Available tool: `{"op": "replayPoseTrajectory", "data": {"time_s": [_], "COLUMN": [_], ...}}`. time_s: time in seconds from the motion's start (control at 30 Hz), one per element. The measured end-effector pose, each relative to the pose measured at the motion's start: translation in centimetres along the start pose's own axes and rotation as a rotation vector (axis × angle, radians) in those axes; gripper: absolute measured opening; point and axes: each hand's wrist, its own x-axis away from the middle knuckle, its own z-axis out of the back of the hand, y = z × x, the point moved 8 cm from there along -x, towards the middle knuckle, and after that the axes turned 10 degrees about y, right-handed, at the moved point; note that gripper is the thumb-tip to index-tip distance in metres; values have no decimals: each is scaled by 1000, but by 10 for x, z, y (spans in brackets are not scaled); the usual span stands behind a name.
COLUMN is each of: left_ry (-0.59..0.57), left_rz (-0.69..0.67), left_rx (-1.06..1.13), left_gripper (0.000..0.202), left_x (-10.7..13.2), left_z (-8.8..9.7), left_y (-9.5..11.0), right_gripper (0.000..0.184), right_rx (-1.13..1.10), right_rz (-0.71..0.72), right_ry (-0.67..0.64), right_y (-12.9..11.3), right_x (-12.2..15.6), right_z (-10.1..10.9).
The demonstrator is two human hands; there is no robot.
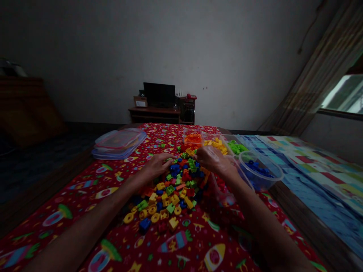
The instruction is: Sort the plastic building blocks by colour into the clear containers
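Red cloth with rocket prints covers the surface point(93, 177), and on it the loose heap of mixed-colour plastic bricks point(170, 190) spreads between both arms, probably centred so that either hand can reach it. At its left edge the left hand point(159, 165) lies low, thumb and forefinger apart; the right hand point(210, 157) is over the far right side, its fingers curled inward, though in this dim light I cannot tell whether they pinch a brick. Orange bricks point(193, 138), yellow bricks point(217, 144), green bricks point(236, 147) and blue bricks point(256, 169) sit in separate clear plastic containers, the blue in a round tub point(272, 182), seemingly grouped there to suit the right hand (flat translucent lids point(119, 144) are stacked well apart, at left). The heap's long axis runs away from the person, leaning slightly right; its bricks point every way.
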Motion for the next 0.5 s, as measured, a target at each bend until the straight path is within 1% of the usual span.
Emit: {"op": "replayPoseTrajectory", "data": {"time_s": [0.07, 0.13, 0.2, 0.27, 0.33, 0.4, 0.5], "left_ry": [-11, -65, -130, -167, -158, -110, -51], "left_rz": [-168, -329, -413, -446, -459, -433, -357], "left_rx": [41, 51, 11, -31, -36, -24, -26], "left_gripper": [33, 39, 47, 55, 57, 50, 34], "left_x": [1, 6, 12, 16, 18, 17, 16], "left_z": [-6, -18, -32, -43, -45, -41, -33], "left_y": [22, 44, 58, 64, 66, 65, 59], "right_gripper": [35, 32, 29, 27, 27, 28, 28], "right_rx": [26, 47, 67, 69, 47, 24, 21], "right_rz": [-7, -41, -78, -97, -99, -96, -103], "right_ry": [21, 46, 51, 41, 24, 13, -4], "right_y": [-1, 6, 15, 22, 26, 28, 30], "right_x": [0, -1, -1, 0, 2, 4, 4], "right_z": [5, 11, 14, 14, 12, 9, 4]}}
